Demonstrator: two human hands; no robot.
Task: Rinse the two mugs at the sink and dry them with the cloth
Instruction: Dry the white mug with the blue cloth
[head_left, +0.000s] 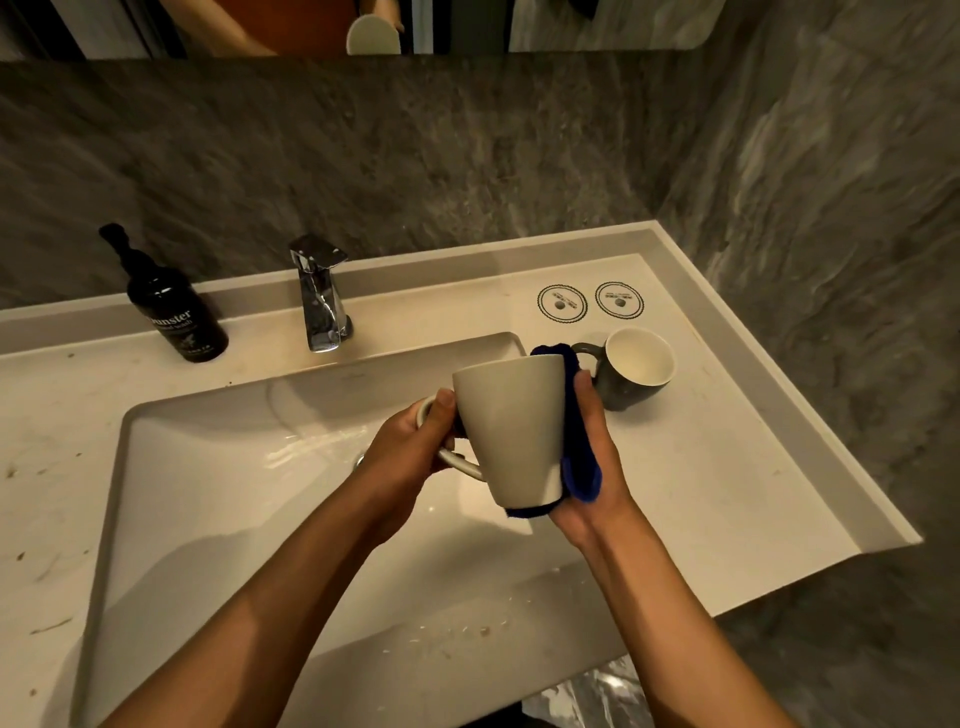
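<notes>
Over the sink basin (218, 493) I hold a pale grey mug (511, 431), wide end pointing away from me. My left hand (410, 447) grips its handle. My right hand (592, 467) presses a dark blue cloth (576, 452) against the mug's right side and narrow base. A second mug (631, 371), dark grey outside and white inside, stands upright on the counter just right of the basin, its handle pointing left toward the cloth.
A chrome tap (319, 296) stands behind the basin. A black pump bottle (174, 306) sits at the back left. Two round printed coasters (589, 301) lie behind the dark mug. Stone walls close in behind and to the right. The counter edge (810, 566) runs at right.
</notes>
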